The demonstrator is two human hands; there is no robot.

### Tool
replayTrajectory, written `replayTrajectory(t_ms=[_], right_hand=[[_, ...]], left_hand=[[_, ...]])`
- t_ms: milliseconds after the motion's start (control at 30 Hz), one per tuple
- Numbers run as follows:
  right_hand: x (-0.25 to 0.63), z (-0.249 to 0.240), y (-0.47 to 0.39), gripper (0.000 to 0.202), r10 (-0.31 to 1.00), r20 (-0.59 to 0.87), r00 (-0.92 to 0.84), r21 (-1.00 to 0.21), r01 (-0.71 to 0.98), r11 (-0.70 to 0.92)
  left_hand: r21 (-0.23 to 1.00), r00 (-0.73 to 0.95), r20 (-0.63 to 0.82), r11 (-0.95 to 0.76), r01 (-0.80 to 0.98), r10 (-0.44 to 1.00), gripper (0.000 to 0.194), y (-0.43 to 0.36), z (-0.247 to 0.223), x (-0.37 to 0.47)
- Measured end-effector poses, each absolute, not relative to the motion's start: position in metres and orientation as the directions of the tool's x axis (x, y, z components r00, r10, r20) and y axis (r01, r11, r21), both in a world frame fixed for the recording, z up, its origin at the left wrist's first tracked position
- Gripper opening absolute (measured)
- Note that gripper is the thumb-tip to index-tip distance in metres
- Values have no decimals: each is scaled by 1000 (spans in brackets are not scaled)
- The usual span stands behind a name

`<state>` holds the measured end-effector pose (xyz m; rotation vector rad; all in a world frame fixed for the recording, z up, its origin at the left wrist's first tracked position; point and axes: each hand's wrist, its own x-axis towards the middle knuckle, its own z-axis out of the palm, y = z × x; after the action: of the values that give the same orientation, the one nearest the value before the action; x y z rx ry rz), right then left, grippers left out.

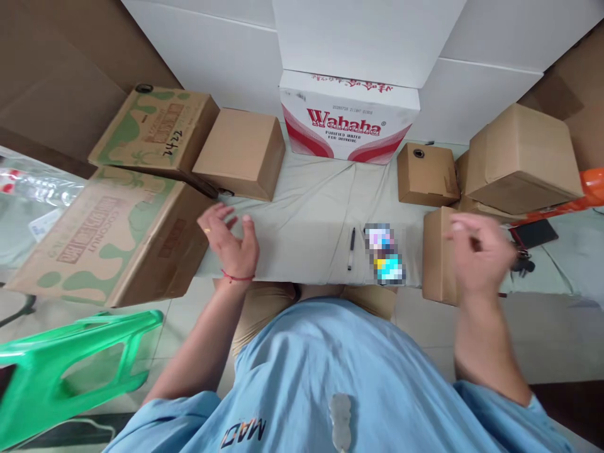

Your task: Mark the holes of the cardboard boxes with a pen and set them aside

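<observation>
My left hand (231,242), with a red string at the wrist and a ring, is raised near the table's front edge with its fingers apart and nothing in it. Beside it stands a large green-patterned coconut carton (108,233). My right hand (481,251) is in front of a brown box (440,255) at the right; its fingers are curled, and what they hold, if anything, is hidden. Between my hands, a black pen (352,248) and a phone (384,253) with a blurred-out screen lie on the pale cloth (302,233).
A white Wahaha carton (349,123) stands at the back. Further boxes include a plain one (240,148), a second coconut carton (155,129), a small one (427,173) and a larger one (521,157). A green stool (127,346) is at the lower left.
</observation>
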<state>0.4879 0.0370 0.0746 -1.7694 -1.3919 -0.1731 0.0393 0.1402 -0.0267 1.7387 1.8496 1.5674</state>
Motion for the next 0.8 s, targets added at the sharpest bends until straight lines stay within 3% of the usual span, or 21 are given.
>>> replayTrajectory(t_ms=[67,133,300,400,467,633,700,800], right_hand=[[438,53,23,18,833,437,341,-705,705,81],[406,39,13,22,905,327,271,-760,645,81],[382,30,1,24,963,235,134,-783,613,106],[384,27,-3,22,968,185,171,-810,584,52],[386,23,-4,22,965,153,215,-835,551,10],[382,14,-6,25,961,122,247,-871,491,-16],[381,13,-2,26,967,99,234,-882,470,-23],[384,11,20,27,974,34,223,-907,417,-64]], left_hand=[[668,-273,584,-261,697,764,43,174,-5,29],[633,-204,549,-244,734,810,58,210,17,24],[552,-265,170,131,824,949,116,275,49,37],[435,-188,24,159,886,982,137,277,51,52],[382,-126,43,100,919,991,134,267,47,61],[438,-38,190,-50,897,981,90,214,21,85],[451,32,154,-100,887,988,88,185,8,92],[546,90,240,-211,810,966,82,145,-7,94]])
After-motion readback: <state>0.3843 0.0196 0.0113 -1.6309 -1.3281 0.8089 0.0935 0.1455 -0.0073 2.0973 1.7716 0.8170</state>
